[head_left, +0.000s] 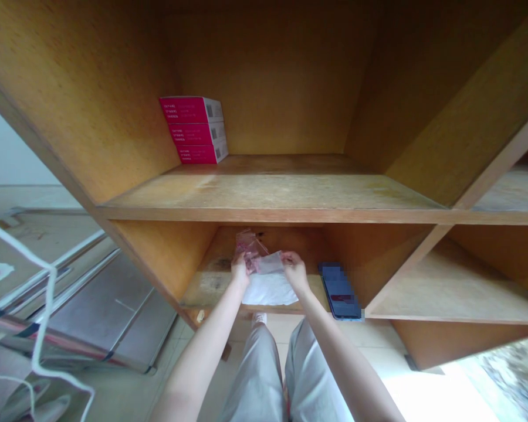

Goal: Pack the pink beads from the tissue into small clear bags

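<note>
My left hand [240,271] and my right hand [294,269] reach into the lower shelf compartment [211,281] of a wooden shelf unit. Both pinch the top edge of a small clear plastic bag [268,262], one hand at each end. Just behind my left hand lies a pinkish clear bag [249,241], touching its fingers. A white sheet or bag [268,289] lies flat on the shelf under my hands.
A dark blue phone [339,290] lies on the same shelf to the right of my right hand. Three stacked pink boxes [194,129] sit at the back left of the upper shelf [290,193]. A white cord [39,305] hangs at the left.
</note>
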Available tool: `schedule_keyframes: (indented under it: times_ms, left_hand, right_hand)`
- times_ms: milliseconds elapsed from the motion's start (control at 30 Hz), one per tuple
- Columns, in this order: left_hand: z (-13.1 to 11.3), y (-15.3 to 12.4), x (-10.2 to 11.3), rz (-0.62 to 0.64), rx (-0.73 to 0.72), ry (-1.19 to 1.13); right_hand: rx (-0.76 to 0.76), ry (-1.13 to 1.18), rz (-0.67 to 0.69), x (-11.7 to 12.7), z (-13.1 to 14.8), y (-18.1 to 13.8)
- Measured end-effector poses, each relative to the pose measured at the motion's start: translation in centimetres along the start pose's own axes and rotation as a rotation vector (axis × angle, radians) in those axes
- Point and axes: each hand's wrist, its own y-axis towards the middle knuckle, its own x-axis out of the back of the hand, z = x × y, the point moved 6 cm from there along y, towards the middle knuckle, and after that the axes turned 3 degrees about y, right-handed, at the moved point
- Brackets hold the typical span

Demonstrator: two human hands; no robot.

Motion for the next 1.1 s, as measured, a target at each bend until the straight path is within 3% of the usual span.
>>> schedule_keyframes:
  times_ms: [100,200,367,433,500,600,700,967,1100]
  left_hand:
    - [-1.7,1.2,0.5,-0.076,-0.084,0.076]
    - [-5.0,2.7,0.7,-0.195,-0.354,0.324]
    - [-8.5,4.6,-0.1,-0.243,-0.59,0.59]
    - [-8.4,4.8,-1.3,-0.176,-0.657,0.985]
    - [-6.6,4.8,-2.4,-0.051,-0.626,1.416]
    - [-3.8,4.4,-2.7,0.055,-0.57,1.749]
    - [-2.9,3.8,-2.7,0.062,-0.685,1.796]
    - [-3.9,4.7,-1.0,0.001,-0.755,1.776]
    - [-3.9,3.5,-1.0,-0.07,-0.814,1.73]
  right_hand:
    - [-0.075,0.154,-0.029,0.7,-0.1,-0.3]
    - [-0.264,0.334,-0.032,1.0,-1.5,-0.6]
    - [-0.421,0.572,-0.082,1.5,-3.2,-1.0]
    - [-0.462,0.654,-0.067,1.3,-3.5,-1.2]
    - [-0.508,0.729,-0.047,1.1,-3.8,-1.5]
    - [-0.559,0.816,-0.039,1.1,-4.5,-1.9]
    - [-0.589,0.857,-0.05,1.2,-5.1,-2.1]
    - [-0.613,0.874,-0.008,1.0,-5.7,-1.9]
    - [-0.618,0.866,0.014,0.9,-5.7,-1.9]
